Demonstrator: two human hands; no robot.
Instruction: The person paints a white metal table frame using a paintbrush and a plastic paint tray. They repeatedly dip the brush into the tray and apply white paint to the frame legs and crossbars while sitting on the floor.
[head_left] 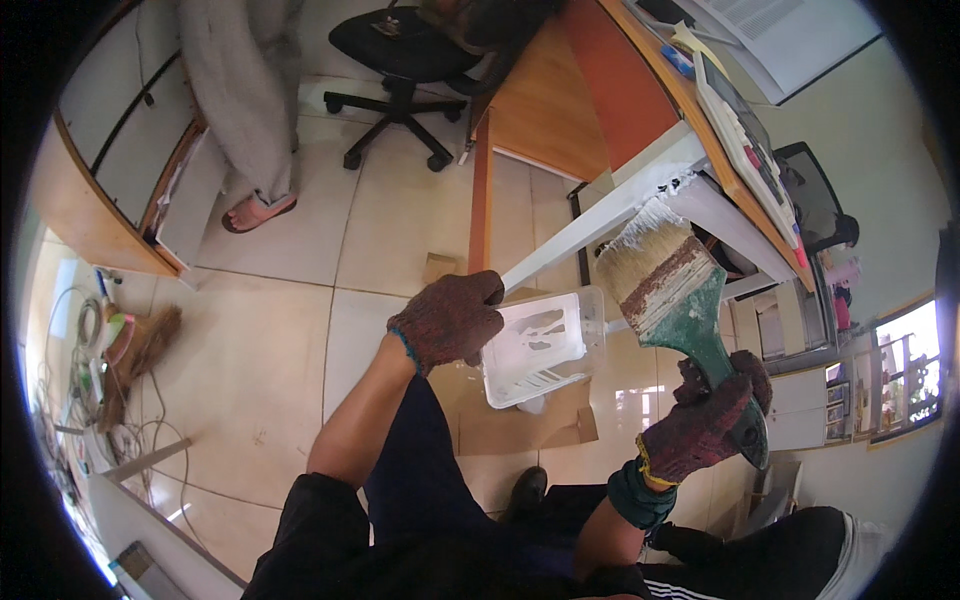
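My right hand (705,420), in a dark red knit glove, grips a wide paintbrush (700,315) by its green handle. White paint coats the bristle tips, which are up at a white table frame bar (625,212); whether they press on it I cannot tell. My left hand (447,320), gloved alike, is closed on the edge of a clear plastic tub (492,385) below the bar. White paint lies in the tub, with streaks on its wall. The fingertips of my left hand are partly hidden.
Flattened cardboard (520,435) lies on the tiled floor beneath the tub. A wooden desktop (720,160) carries a screen. Behind stands a black swivel chair (400,90). Someone's sandalled foot (262,212) is at upper left; cables (90,330) and a broom (145,350) lie left.
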